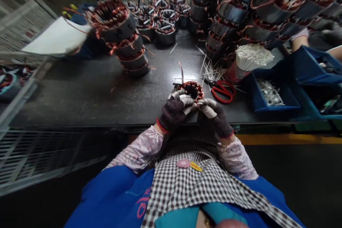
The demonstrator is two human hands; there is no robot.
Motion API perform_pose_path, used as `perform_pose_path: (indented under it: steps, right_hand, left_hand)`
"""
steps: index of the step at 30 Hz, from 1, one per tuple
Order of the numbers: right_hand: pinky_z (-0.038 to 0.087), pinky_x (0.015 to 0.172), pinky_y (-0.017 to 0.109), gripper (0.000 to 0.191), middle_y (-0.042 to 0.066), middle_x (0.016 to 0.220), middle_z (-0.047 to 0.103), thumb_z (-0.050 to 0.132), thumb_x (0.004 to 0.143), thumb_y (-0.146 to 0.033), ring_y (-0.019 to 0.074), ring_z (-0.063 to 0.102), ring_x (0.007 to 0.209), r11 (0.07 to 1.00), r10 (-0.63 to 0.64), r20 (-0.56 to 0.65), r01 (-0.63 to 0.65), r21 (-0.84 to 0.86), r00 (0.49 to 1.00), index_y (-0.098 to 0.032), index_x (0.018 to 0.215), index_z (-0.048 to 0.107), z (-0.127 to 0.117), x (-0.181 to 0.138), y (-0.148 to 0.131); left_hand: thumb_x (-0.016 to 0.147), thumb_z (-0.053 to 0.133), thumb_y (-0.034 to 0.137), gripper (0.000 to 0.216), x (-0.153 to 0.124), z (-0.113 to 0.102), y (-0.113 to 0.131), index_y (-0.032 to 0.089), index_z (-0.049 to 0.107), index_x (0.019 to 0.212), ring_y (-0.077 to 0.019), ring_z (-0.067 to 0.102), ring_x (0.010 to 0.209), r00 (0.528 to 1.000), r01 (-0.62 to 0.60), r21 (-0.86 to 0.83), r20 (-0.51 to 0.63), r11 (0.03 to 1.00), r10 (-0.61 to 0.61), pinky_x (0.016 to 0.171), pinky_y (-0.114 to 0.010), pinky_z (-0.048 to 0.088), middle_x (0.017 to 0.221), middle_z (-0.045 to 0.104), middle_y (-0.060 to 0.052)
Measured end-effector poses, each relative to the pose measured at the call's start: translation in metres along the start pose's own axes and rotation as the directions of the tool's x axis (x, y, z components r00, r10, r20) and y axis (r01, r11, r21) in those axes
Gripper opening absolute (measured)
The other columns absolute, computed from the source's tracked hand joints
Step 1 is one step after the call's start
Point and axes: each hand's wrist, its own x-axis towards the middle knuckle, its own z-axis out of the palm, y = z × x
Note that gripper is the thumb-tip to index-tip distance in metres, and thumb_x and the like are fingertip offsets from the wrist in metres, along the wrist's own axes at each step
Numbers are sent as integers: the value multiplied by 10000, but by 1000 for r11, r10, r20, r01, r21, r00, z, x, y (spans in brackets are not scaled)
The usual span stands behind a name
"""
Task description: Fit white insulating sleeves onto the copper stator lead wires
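A motor stator [197,86] with copper windings sits near the front edge of the bench, a wire lead standing up from its far side. My left hand [176,109], in a dark glove with wrapped fingertips, curls around its left and near side. At the near right rim, my right hand [213,113], gloved the same way, presses its fingers together against the windings. A small white bit shows between the fingertips, too small to name. Just right of the stator lie red-handled scissors [223,92], with loose thin white sticks [213,71] behind them.
Stacked stators [130,53] stand at left, with taller stacks [227,14] at back right. Several stators with white sleeving [165,30] sit at the back. A cup of white sticks [252,58] and blue bins [275,103] are on the right. Another person's arm [299,40] shows beyond.
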Motion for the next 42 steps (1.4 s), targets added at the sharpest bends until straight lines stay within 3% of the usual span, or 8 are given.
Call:
perform_pose_path:
  steps: [7, 14, 20, 23, 26, 30, 34, 42]
  right_hand:
    - [649, 609, 380, 349, 9, 831, 791, 901, 1112, -673, 211, 670, 653, 997, 70, -41, -71, -7, 997, -325, 1104, 923, 14, -13, -24]
    - [761, 896, 360, 277, 3, 977, 839, 768, 1160, -563, 205, 815, 935, 996, -87, -164, 85, -15, 983, -302, 1119, 851, 53, 72, -45]
    - [754, 762, 411, 515, 102, 1427, 939, 855, 1137, -729, 247, 883, 909, 978, -204, -280, 211, -5, 938, -391, 1524, 847, -31, 33, -47]
    - [734, 728, 392, 615, 94, 1675, 880, 962, 1081, -620, 233, 890, 946, 972, -217, -253, 184, -145, 943, -465, 1656, 807, -63, 12, -41]
    - [807, 940, 475, 525, 102, 1545, 921, 984, 1059, -485, 295, 918, 1131, 944, -145, -83, 113, -311, 986, -409, 1570, 888, -46, 4, -28]
    - [746, 1313, 584, 240, 118, 1503, 921, 872, 1143, -491, 361, 870, 1474, 923, -214, 37, 215, -319, 976, -350, 1309, 973, -1, 13, -21]
    - [790, 1211, 595, 255, 101, 1316, 941, 837, 1189, -539, 337, 909, 1279, 964, -190, 38, 194, -183, 981, -327, 1075, 920, 7, 3, -18]
    - [751, 1349, 630, 341, 58, 1580, 936, 787, 1227, -444, 353, 888, 1519, 927, -247, 21, 243, -284, 969, -483, 1532, 934, -4, -22, -5]
  left_hand:
    - [1084, 868, 222, 166, -1, 3, 8, 310, 980, 1169, -398, 868, 1515, 1000, -20, -14, -4, 1000, 20, 1404, -678, 692, 1301, 1000, -90]
    - [1050, 895, 413, 245, -1, -2, 5, 338, 959, 1275, -439, 899, 1411, 999, -40, -19, -24, 999, 39, 1325, -661, 729, 1353, 993, -101]
    - [1054, 944, 411, 320, -2, -3, 7, 342, 968, 1366, -415, 884, 1403, 1000, -10, -43, 0, 999, 10, 1329, -623, 727, 1329, 972, -92]
    - [953, 1046, 406, 660, -6, 1, 4, 292, 898, 1586, -451, 818, 1555, 998, 38, -29, 41, 999, -36, 1426, -641, 670, 1518, 935, -128]
    - [915, 1066, 415, 860, -8, 6, 2, 258, 803, 1719, -475, 797, 1605, 997, 77, -24, 22, 997, -77, 1483, -677, 621, 1635, 898, -155]
    - [986, 977, 409, 628, -8, 8, 4, 337, 854, 1597, -480, 812, 1615, 999, 41, -36, 0, 998, -41, 1515, -740, 584, 1667, 895, -121]
    - [1004, 953, 461, 565, -9, 4, 6, 316, 878, 1545, -504, 853, 1545, 998, 56, -24, -32, 998, -57, 1451, -763, 643, 1575, 928, -167]
    - [945, 933, 533, 527, -2, 13, 1, 434, 918, 1462, -464, 881, 1487, 996, 85, -67, -34, 994, -87, 1429, -730, 682, 1550, 958, -91]
